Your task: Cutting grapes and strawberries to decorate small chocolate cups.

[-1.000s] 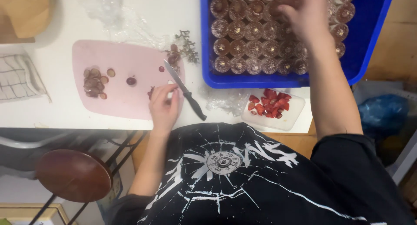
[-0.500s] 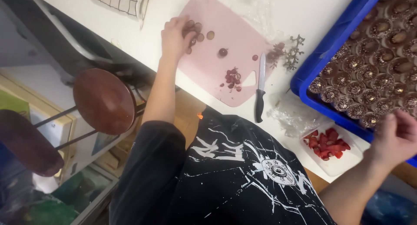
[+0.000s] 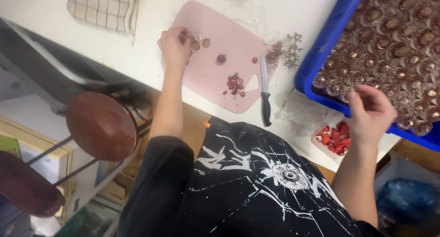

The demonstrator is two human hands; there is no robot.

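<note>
Since half a second ago the right hand (image 3: 370, 112) has lifted, half open and empty, over the blue tray's (image 3: 321, 58) near edge. The left hand (image 3: 174, 47) stays pinching grape halves (image 3: 200, 41) at the pink cutting board's (image 3: 215, 81) far-left corner; knife (image 3: 264, 88) along its right edge.

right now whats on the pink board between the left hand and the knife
In the head view, between the left hand and the knife, the pink cutting board carries round fruit slices, a dark grape and red scraps.

Head view, steeply down, close overhead
</note>
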